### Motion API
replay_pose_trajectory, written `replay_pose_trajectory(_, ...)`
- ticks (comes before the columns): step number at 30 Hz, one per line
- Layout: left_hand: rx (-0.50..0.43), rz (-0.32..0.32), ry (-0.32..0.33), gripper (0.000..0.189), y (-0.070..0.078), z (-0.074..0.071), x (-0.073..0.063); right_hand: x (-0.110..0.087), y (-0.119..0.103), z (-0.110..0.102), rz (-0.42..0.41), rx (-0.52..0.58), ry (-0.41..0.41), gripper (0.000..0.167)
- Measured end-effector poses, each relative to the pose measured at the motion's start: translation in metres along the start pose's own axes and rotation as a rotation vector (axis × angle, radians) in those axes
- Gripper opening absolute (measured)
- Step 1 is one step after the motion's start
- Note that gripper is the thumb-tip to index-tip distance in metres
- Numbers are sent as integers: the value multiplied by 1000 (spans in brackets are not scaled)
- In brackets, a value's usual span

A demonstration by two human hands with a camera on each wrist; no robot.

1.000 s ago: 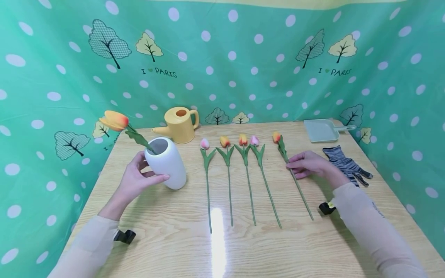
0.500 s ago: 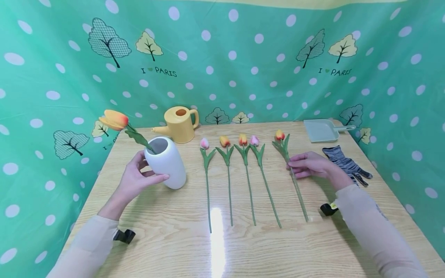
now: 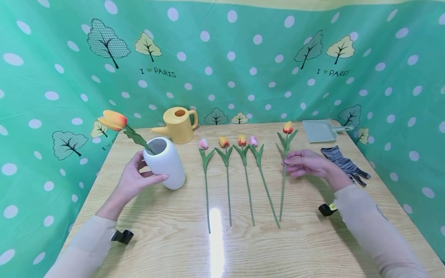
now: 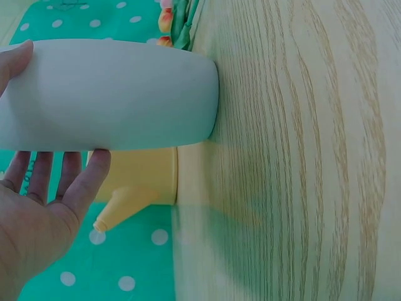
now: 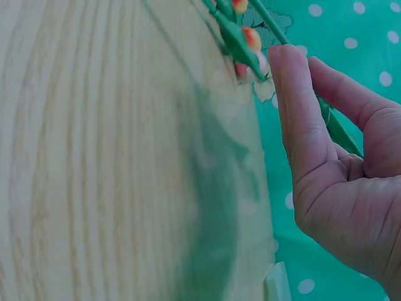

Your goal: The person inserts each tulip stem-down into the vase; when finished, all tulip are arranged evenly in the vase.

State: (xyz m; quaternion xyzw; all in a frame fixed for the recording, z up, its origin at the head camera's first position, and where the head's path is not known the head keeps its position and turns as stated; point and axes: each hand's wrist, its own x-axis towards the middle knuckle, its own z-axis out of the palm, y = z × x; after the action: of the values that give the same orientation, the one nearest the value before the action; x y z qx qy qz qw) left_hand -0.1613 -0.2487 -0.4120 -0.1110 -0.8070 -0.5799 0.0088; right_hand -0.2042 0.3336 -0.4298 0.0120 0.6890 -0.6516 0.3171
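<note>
Holding white vase (image 3: 172, 163), left hand (image 3: 136, 177), inserted tulip (image 3: 115, 120) in head view only

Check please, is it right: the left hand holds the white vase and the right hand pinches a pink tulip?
Not quite: the tulip in the right hand is red and yellow, not pink, as the head view shows; the rest stands.
</note>
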Motion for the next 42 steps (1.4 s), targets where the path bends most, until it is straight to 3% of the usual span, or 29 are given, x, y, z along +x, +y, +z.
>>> replay_pose_trajectory(14, 4, -32, 7, 78, 1, 0, 0, -19, -26, 31, -90, 12, -29, 9)
replay_pose_trajectory(27, -20, -32, -1, 78, 0, -1, 1, -23, -29, 51, -181, 160, -31, 3)
replay_pose_trajectory(37, -8, -33, 5, 78, 0, -1, 1, -22, -31, 63, -324, 244, -109, 25)
replay_pose_trajectory(42, -14, -36, 1, 79, -1, -1, 1, -21, -32, 72, -407, 274, -135, 28)
